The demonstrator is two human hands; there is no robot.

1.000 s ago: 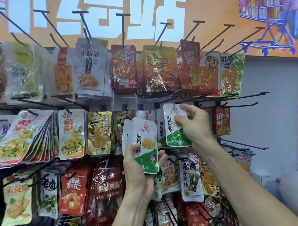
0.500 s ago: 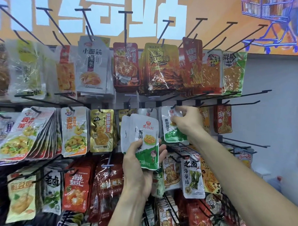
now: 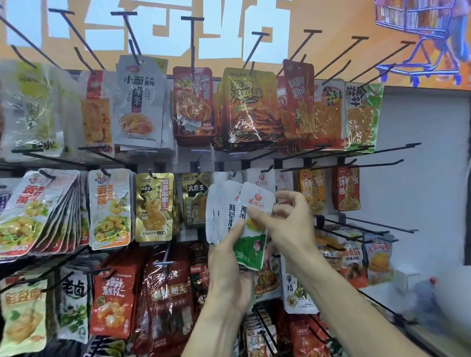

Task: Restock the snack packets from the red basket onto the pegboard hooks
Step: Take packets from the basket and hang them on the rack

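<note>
An orange banner (image 3: 330,20) with a shopping-cart drawing (image 3: 418,43) tops a white wall (image 3: 423,186).

Fanned white-green snack packets (image 3: 250,222): smooth plastic film, soft sheen. Gold packet (image 3: 154,207): metallic foil, very glossy. Clear packets (image 3: 29,107): crinkly transparent plastic, strong glare. Pegboard hooks (image 3: 375,168): thin black metal wire, matt. Wall (image 3: 423,186): flat matt white.
</note>
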